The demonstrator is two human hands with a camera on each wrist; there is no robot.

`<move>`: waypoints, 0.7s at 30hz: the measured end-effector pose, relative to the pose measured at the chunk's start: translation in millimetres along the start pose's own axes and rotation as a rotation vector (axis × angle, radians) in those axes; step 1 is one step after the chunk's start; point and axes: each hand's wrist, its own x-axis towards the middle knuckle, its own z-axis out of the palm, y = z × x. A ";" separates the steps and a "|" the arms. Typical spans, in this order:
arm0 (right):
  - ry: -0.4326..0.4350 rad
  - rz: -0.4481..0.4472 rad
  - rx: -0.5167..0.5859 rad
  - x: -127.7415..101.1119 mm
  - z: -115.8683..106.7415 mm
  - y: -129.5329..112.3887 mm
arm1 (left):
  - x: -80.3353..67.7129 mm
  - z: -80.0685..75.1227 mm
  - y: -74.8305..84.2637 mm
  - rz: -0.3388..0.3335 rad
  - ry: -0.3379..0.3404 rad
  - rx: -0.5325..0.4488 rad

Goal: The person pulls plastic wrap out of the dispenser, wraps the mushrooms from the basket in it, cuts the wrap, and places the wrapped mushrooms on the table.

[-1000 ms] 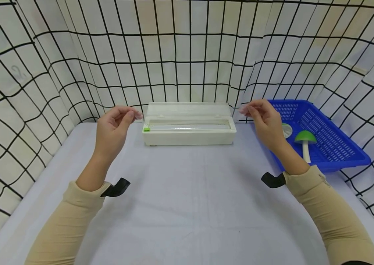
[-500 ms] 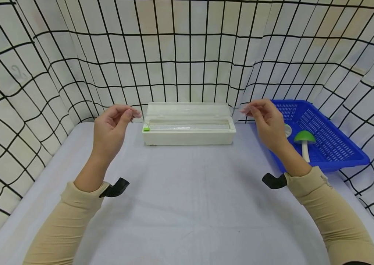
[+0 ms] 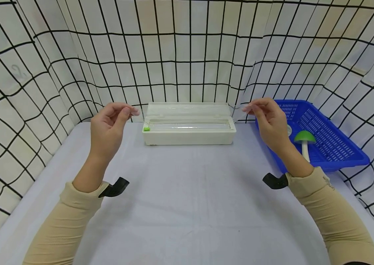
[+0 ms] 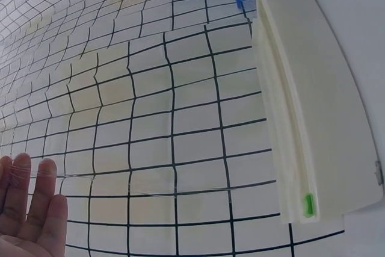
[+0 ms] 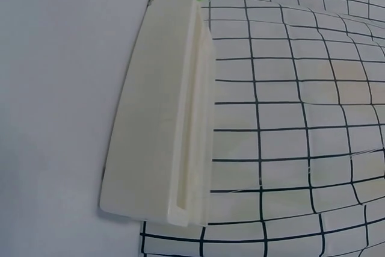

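A white cling film dispenser stands at the far middle of the table, its clear lid raised. A green slide cutter sits at its left end. Thin clear cling film shows faintly by the fingertips and as creased lines in the left wrist view. On the left, my left hand pinches the film between thumb and fingers, raised above the table. My right hand pinches it on the other side, in front of the blue basket. The right wrist view shows the dispenser but not the hand.
The blue basket stands at the right, holding a green-capped toy mushroom and a round white-and-green piece partly behind my right hand. Black wire mesh walls the back and both sides of the white-covered table.
Both hands have drawn slightly farther apart, the left one to the left and the right one to the right. Dispenser and basket stay in place.
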 end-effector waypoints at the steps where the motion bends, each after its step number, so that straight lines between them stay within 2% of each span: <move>1: -0.001 -0.007 -0.001 -0.1 -0.4 -0.2 | 0.0 0.0 0.3 0.002 0.002 -0.001; 9: -0.004 -0.050 0.019 0.8 -3.7 -0.3 | 3.0 1.6 6.3 0.043 0.011 -0.010; 21: -0.006 -0.078 0.040 -4.1 -6.5 -1.9 | -0.3 -4.1 9.3 0.061 0.000 -0.041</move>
